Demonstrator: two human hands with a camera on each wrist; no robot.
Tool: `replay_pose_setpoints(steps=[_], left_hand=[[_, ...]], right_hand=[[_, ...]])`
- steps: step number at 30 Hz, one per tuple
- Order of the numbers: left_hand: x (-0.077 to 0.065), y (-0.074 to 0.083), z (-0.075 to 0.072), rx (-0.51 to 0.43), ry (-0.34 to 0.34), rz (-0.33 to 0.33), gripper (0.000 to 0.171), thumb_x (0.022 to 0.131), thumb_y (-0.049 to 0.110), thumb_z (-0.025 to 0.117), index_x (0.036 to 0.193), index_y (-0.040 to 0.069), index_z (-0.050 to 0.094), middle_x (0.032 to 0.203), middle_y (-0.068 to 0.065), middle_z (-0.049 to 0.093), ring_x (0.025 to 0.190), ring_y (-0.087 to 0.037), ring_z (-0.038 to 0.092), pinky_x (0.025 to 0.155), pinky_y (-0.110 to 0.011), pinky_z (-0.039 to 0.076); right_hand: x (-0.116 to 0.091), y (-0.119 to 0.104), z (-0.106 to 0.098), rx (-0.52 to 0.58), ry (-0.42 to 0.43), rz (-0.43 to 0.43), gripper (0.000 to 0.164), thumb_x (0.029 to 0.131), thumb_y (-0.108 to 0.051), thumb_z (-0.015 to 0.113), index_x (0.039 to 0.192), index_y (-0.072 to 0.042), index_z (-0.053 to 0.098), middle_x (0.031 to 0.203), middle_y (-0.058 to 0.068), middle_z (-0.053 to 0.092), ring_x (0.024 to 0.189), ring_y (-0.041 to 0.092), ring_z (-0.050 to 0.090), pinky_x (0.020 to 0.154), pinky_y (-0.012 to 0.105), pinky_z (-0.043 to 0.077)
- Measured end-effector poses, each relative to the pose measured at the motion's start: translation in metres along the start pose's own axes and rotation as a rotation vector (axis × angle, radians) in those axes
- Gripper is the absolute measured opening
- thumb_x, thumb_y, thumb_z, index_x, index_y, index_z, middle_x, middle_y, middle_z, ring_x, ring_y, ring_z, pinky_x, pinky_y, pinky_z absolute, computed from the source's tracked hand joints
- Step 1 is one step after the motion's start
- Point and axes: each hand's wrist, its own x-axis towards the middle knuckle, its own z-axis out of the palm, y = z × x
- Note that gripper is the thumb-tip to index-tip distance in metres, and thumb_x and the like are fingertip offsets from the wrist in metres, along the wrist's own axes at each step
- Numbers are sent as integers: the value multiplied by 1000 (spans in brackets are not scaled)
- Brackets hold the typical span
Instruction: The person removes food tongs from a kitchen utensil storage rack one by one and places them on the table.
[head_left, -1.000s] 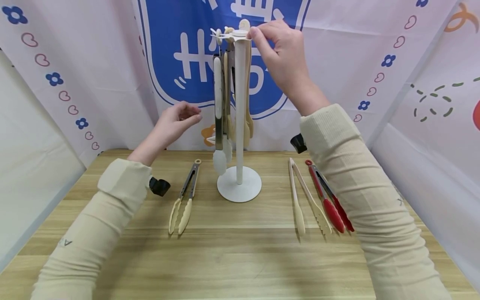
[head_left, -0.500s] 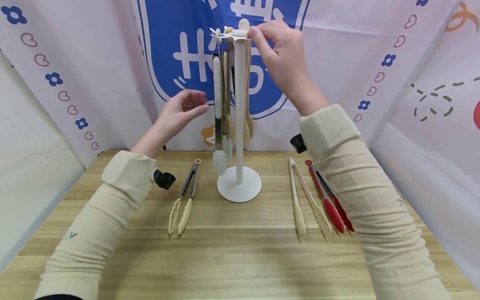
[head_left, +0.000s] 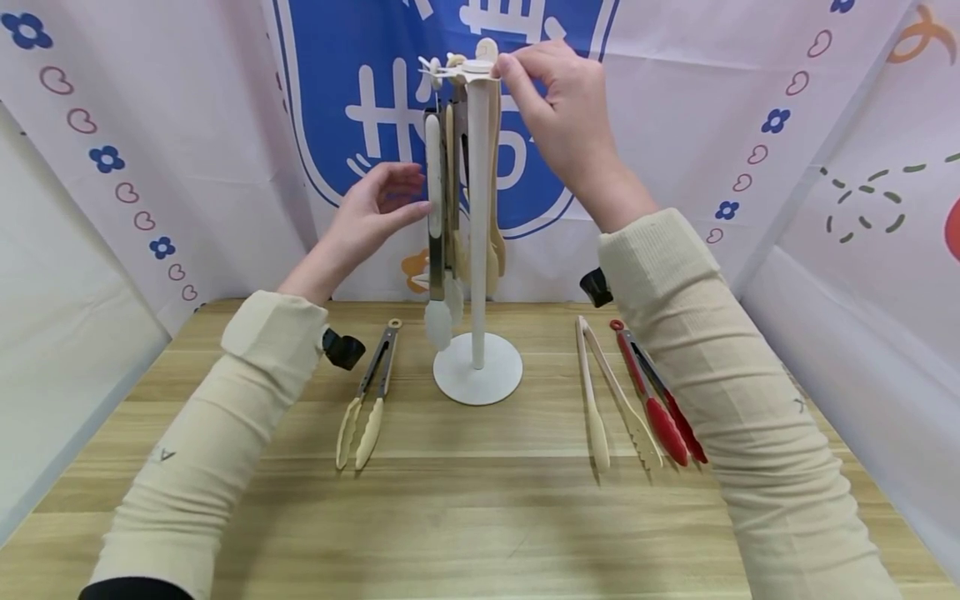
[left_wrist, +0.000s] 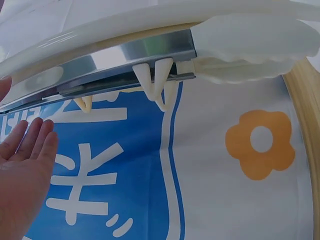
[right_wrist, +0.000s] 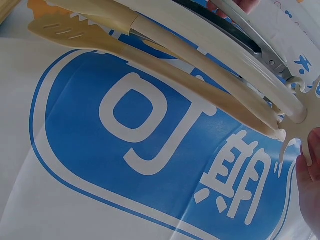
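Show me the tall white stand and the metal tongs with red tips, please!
Tall white stand (head_left: 478,229): head view, on its round pole.
Metal tongs with red tips (head_left: 662,422): head view, on a red tip.

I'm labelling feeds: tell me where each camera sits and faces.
Head: head-worn, facing forward and down at the white stand; left hand, right hand, sleeves show.
Left wrist: worn there, facing white tongs and backdrop; left hand at left.
Right wrist: worn there, facing a tan slotted utensil; right hand at right, fingers at top.
Head and left wrist share the white tongs.
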Motion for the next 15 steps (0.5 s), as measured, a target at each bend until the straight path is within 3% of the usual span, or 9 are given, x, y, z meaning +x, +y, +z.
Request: replay_pose_setpoints(steps=[10, 15], left_hand=[[5, 1, 7, -66, -14, -44, 55, 88, 19, 61, 135, 6, 36, 130, -12, 45, 119, -21, 44, 101, -31, 36], [9, 0, 10, -55, -17, -56, 57, 88, 20, 61, 136, 5, 34, 130, -12, 43, 121, -22, 43, 101, -31, 36]], right_hand=[[0, 0, 0, 6, 1, 8, 30, 96, -23, 46, 102, -5, 69, 102, 6, 67, 99, 11, 53, 88, 10, 35], [0, 0, 0, 5, 0, 7, 30, 96, -23, 46, 102, -5, 69, 102, 6, 67, 100, 10, 53, 88, 10, 34]])
